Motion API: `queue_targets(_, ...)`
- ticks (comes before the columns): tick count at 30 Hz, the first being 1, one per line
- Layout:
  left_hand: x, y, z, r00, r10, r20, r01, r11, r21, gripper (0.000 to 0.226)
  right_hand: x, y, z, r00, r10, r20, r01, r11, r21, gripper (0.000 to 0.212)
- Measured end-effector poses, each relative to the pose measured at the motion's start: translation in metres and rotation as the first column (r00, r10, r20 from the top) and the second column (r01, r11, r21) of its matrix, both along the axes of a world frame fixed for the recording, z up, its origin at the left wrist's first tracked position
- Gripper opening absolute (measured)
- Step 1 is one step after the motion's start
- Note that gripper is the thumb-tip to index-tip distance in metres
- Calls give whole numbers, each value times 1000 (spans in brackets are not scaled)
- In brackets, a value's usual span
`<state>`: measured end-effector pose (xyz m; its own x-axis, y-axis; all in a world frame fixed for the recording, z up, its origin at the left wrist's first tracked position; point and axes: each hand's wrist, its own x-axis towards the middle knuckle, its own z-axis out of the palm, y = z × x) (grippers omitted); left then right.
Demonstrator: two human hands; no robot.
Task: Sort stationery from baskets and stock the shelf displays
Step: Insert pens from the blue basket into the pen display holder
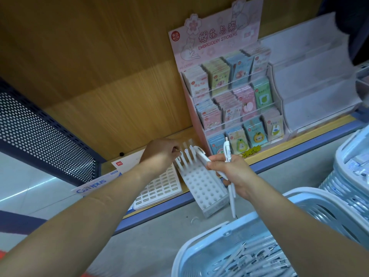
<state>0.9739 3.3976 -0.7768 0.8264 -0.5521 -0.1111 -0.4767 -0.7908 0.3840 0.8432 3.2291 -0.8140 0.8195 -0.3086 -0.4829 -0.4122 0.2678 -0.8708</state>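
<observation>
1. Viewing from the head camera: left hand (159, 153) has its fingers curled, tips pinching the top of a pen (179, 161) standing in the back row of the pen holder (206, 189).
2. Pen holder is a white block of holes, tilted, at the front edge of the shelf (299, 144). More pens stand upright in the same back row.
3. Right hand (229, 173) has its fingers wrapped round a fanned bunch of white pens (232, 198), just right of the holder.
4. Pale blue basket (207, 250) sits below the right arm with loose white pens inside. Second basket (343, 176) is at the right edge.
5. Sticker display (229, 92) stands behind the holder. Grid tray (159, 189) and Campus notebook (93, 184) lie to its left.
</observation>
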Motion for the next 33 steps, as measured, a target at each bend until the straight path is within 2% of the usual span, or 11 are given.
queue_targets(8,4,3,-5,993,-114,17,113,993,46,21,2,0,2,999,15,37,-17,999,47,17)
queue_targets(12,0,0,7,999,-44,-1,44,998,-32,18,1,-1,5,997,-3,81,-10,987,163,18)
queue_targets(14,-3,-9,19,996,62,-58,-70,985,-157,23,1,-2,7,994,-8,112,-17,975,224,18)
queue_targets(17,-6,-25,37,888,123,-443,-284,904,-319,35,1,-1,11,988,22,153,-63,962,266,19)
queue_targets(19,-8,-29,43,821,60,-567,-294,896,-332,35,2,1,15,982,56,180,-104,957,269,17)
queue_targets(22,-6,-28,48,810,27,-586,-328,849,-414,21,4,-2,19,987,13,162,-60,957,284,6)
queue_targets(24,3,-22,52,824,77,-561,-428,734,-527,10,5,-9,16,986,-141,86,105,936,337,2)
queue_targets(26,13,-13,56,829,127,-544,-489,634,-599,12,5,-18,15,957,-291,4,259,857,446,10)
queue_targets(28,19,-5,58,856,164,-490,-461,670,-582,14,4,-25,15,929,-369,-41,336,789,515,28)
queue_targets(30,17,-4,56,897,190,-399,-388,770,-507,10,2,-29,16,921,-386,-53,353,769,533,40)
queue_targets(33,8,-14,46,948,216,-233,-289,891,-350,15,1,-28,16,938,-344,-44,305,761,573,37)
